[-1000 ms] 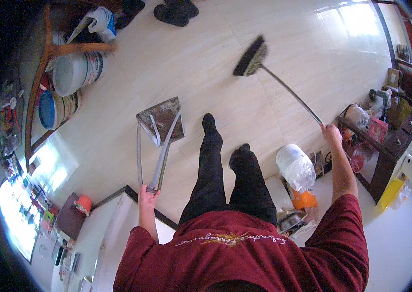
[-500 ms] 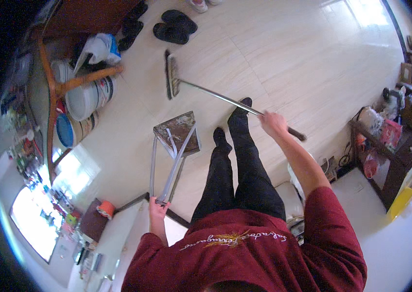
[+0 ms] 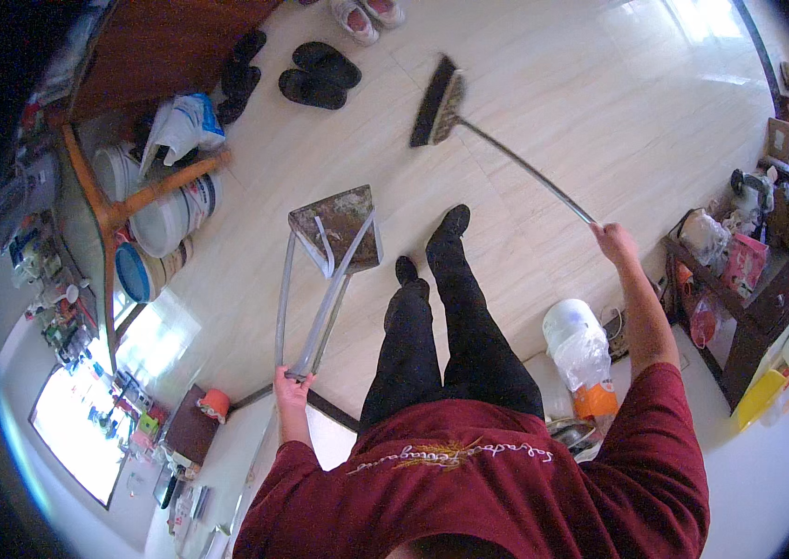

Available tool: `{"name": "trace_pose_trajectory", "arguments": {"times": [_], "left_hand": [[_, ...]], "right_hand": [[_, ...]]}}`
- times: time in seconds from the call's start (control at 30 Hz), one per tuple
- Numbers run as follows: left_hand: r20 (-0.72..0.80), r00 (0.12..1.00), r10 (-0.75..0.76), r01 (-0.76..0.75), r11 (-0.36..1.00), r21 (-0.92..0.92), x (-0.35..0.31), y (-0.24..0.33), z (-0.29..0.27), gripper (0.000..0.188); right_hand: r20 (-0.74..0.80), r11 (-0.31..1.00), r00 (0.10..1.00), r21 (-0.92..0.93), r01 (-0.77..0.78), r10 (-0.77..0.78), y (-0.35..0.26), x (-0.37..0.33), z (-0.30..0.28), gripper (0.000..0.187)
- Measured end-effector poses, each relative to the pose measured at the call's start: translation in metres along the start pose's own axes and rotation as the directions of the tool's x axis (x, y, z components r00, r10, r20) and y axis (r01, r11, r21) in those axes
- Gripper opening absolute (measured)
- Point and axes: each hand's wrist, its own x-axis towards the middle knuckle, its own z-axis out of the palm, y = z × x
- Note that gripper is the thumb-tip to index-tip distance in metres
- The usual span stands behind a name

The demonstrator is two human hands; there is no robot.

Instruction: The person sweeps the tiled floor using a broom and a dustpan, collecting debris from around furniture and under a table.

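Observation:
My left hand (image 3: 292, 387) is closed on the top of a long-handled dustpan (image 3: 350, 207). The pan is brownish and dirty, with grey tubular handle bars, and rests on the floor ahead of my left foot. Out to the right, my right hand (image 3: 614, 242) grips the end of a broom's thin metal stick. The broom (image 3: 451, 104) has a wide head with dark bristles; it is at the floor, ahead and to the right of the dustpan and apart from it. My feet in black shoes stand between the two tools.
Black slippers (image 3: 320, 76) and pale shoes (image 3: 367, 17) lie at the far left. White buckets (image 3: 163, 224) sit under a wooden-framed table (image 3: 106, 210) on the left. To the right are a white bucket (image 3: 566, 321) and a cluttered dark cabinet (image 3: 767, 307). The tiled floor (image 3: 581, 121) stretches ahead.
The broom head has swung right, away from the dustpan side, its bristles now turned left. My right hand has moved out to the right. The dustpan and my left hand have barely shifted.

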Motion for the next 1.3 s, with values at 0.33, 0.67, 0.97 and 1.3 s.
{"name": "trace_pose_trajectory", "arguments": {"times": [0.33,0.67,0.97,1.3], "left_hand": [[0.027,0.987,0.156,-0.157,0.987,0.042,0.000,0.062,0.034,0.030],[-0.048,0.991,0.128,-0.113,0.962,0.247,0.082,0.139,0.112,0.030],[-0.034,0.999,-0.020,0.029,0.958,0.285,0.132,0.165,0.143,0.034],[-0.071,0.988,-0.134,0.150,0.932,0.331,0.148,0.179,0.149,0.039]], "right_hand": [[-0.115,0.992,0.990,-0.101,0.075,-0.087,-0.028,-0.042,-0.052,0.047],[-0.119,0.875,0.927,-0.390,0.286,-0.356,-0.217,0.024,-0.118,0.046],[-0.073,0.883,0.986,-0.460,0.098,-0.147,-0.203,0.032,-0.191,0.059],[-0.262,0.847,0.965,-0.508,-0.157,0.022,-0.197,-0.077,-0.224,0.047]]}}
